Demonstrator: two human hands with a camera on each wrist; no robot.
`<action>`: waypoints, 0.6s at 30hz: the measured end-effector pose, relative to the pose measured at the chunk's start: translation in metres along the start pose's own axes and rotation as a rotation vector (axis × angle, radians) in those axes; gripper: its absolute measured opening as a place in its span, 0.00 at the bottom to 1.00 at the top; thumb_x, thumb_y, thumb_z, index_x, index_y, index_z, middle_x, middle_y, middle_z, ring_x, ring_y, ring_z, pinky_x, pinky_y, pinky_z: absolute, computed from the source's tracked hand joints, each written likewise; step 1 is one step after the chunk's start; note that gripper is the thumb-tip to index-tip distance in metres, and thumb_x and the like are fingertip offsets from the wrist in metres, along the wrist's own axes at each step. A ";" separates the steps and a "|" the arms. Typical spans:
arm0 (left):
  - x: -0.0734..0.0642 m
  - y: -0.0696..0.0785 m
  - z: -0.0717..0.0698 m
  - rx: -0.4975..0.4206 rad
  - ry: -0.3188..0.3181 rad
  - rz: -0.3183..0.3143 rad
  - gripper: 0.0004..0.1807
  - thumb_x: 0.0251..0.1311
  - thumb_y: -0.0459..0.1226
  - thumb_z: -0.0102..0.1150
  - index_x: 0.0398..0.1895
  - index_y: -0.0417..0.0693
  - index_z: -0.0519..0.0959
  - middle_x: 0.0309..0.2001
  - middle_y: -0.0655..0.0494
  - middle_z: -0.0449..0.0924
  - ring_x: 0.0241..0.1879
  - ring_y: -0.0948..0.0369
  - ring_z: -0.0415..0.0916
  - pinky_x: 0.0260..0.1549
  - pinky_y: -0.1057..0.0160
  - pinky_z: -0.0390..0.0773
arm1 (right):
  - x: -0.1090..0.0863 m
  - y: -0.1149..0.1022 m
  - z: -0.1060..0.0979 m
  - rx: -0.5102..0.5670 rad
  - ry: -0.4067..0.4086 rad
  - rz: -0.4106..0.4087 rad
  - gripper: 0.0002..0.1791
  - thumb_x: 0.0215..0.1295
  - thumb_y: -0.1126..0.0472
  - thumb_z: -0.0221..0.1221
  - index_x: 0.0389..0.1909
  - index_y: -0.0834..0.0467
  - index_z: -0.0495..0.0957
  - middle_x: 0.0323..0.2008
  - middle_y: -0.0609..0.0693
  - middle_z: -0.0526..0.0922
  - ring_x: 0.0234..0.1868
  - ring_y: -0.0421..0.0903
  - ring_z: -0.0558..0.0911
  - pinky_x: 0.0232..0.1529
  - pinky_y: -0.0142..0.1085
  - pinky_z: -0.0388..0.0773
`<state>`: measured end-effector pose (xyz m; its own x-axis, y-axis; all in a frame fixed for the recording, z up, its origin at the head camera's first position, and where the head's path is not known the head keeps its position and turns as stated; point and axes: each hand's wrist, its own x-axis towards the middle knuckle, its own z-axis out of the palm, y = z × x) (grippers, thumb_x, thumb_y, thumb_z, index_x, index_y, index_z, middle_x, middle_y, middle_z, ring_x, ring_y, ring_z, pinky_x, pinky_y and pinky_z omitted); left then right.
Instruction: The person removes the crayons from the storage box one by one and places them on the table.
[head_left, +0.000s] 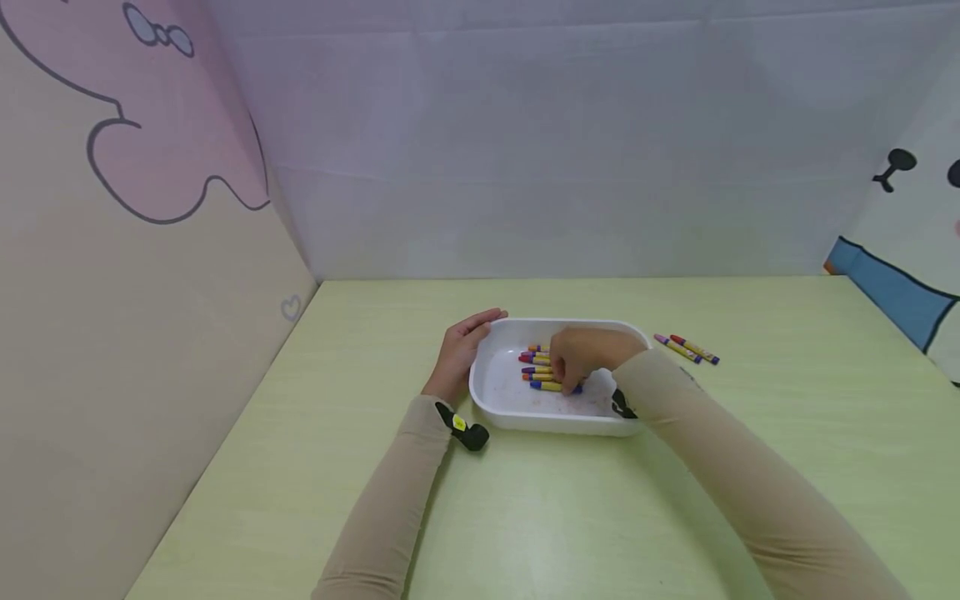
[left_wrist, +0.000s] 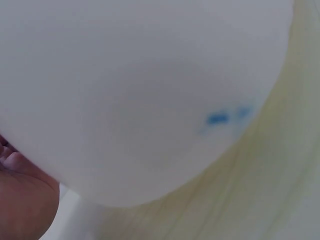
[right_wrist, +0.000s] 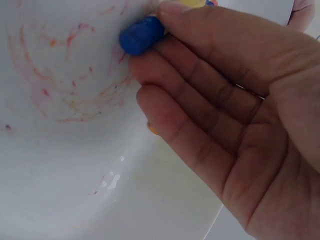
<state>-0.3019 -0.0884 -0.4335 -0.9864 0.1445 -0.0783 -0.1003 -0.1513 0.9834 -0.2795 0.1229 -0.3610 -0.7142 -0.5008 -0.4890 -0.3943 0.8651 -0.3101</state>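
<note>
A white tray [head_left: 517, 400] stands on the table with several crayons [head_left: 534, 358] lying side by side inside it. My left hand [head_left: 454, 357] holds the tray at its left end, thumb by the rim; in the left wrist view the white tray wall [left_wrist: 150, 100] with a blue smear fills most of the picture. My right hand [head_left: 588, 352] reaches into the tray over the row. Its thumb and fingertips pinch a blue crayon [right_wrist: 142, 36] with a yellow wrapper, nearest the front of the row. The right ends of the other crayons are hidden by this hand.
Two more crayons, a pink one [head_left: 677, 348] and a red one [head_left: 694, 349], lie on the pale table [head_left: 540, 508] right of the tray. Coloured marks streak the tray floor. A white wall [head_left: 570, 167] stands behind, with printed panels at both sides.
</note>
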 end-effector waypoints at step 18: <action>-0.002 0.002 0.002 0.022 0.006 0.013 0.16 0.70 0.34 0.47 0.57 0.48 0.78 0.59 0.53 0.79 0.61 0.57 0.74 0.59 0.58 0.75 | -0.008 0.014 -0.012 0.013 0.052 -0.079 0.02 0.58 0.61 0.64 0.30 0.54 0.80 0.33 0.46 0.80 0.32 0.40 0.76 0.34 0.30 0.75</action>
<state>-0.2996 -0.0876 -0.4306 -0.9883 0.1368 -0.0669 -0.0851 -0.1317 0.9876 -0.2863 0.1395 -0.3516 -0.7106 -0.5648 -0.4194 -0.4434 0.8224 -0.3564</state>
